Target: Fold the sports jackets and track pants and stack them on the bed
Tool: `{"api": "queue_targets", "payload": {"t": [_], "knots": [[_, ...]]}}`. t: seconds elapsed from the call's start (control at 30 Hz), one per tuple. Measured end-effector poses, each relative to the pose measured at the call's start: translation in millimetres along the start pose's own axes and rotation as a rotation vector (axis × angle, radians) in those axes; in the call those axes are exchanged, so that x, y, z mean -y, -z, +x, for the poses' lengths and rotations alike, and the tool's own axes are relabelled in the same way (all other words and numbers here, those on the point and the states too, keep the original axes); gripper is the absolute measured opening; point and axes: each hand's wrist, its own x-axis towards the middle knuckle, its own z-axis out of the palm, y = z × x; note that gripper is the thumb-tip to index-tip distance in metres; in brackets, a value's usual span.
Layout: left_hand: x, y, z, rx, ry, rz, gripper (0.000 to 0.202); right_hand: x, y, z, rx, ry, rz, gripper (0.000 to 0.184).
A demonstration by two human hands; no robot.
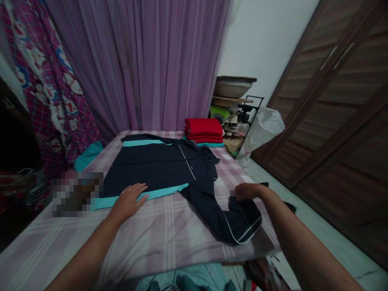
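Observation:
A navy jacket [151, 165] with turquoise side bands and thin white piping lies spread on the plaid bedsheet [145, 238]. Its near sleeve [209, 206] runs toward me and bends back at the right. My left hand [129, 200] rests flat, fingers stretched, on the turquoise band along the jacket's near side. At the right, my right hand [247, 191] is closed on the end of that sleeve, with the dark cloth bunched beneath it. The fingertips of that hand are partly hidden.
Folded red clothes [203, 128] are stacked at the bed's far right corner. Beyond stand a loaded rack [233, 101] and a translucent plastic bag [263, 125]. A wooden wardrobe [327, 81] lines the right side. Turquoise clothes [194, 277] lie below the bed's near edge.

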Motion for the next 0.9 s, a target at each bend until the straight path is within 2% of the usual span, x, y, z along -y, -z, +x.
{"api": "queue_targets", "payload": {"t": [0.1,0.17,0.27,0.3,0.33,0.37,0.47,0.5,0.57,0.6,0.67,0.73,0.83,0.9], "knots": [[1,-0.9,0,-0.003,-0.004,-0.007,0.058,4,8,-7,0.029,0.006,0.071,0.022],[2,-1.9,0,-0.008,-0.006,-0.014,0.057,7,16,-20,0.072,0.041,0.212,0.027],[3,-3.6,-1,-0.016,-0.004,-0.02,0.057,22,32,-43,0.173,0.202,0.517,0.045],[3,-4.2,-1,-0.022,-0.005,-0.021,0.056,31,39,-47,0.163,0.278,0.605,0.05],[3,-4.8,-1,-0.029,-0.005,-0.021,0.056,42,46,-48,0.103,0.362,0.691,0.053],[3,-5.3,-1,-0.033,-0.006,-0.021,0.055,55,56,-45,-0.02,0.445,0.787,0.053],[3,-5.8,-2,-0.039,-0.008,-0.02,0.053,95,86,-18,-0.61,0.64,1.142,0.052],[2,-5.7,-2,-0.039,-0.008,-0.021,0.053,106,96,-6,-0.771,0.682,1.242,0.053],[2,-5.2,-2,-0.034,-0.005,-0.025,0.053,120,108,17,-0.933,0.629,1.267,0.054],[2,-5.0,-2,-0.031,-0.002,-0.028,0.054,122,108,27,-0.951,0.555,1.222,0.054],[3,-4.5,-2,-0.028,0.001,-0.035,0.055,118,98,41,-0.904,0.383,1.078,0.054],[3,-4.2,-2,-0.029,-0.009,-0.04,0.056,110,75,51,-0.8,0.278,0.938,0.05],[2,-3.5,-4,-0.042,-0.031,-0.039,0.06,103,33,62,-0.665,0.234,0.772,0.035],[2,-2.0,-5,-0.059,-0.034,-0.035,0.063,103,12,71,-0.631,0.242,0.671,0.029]]}}
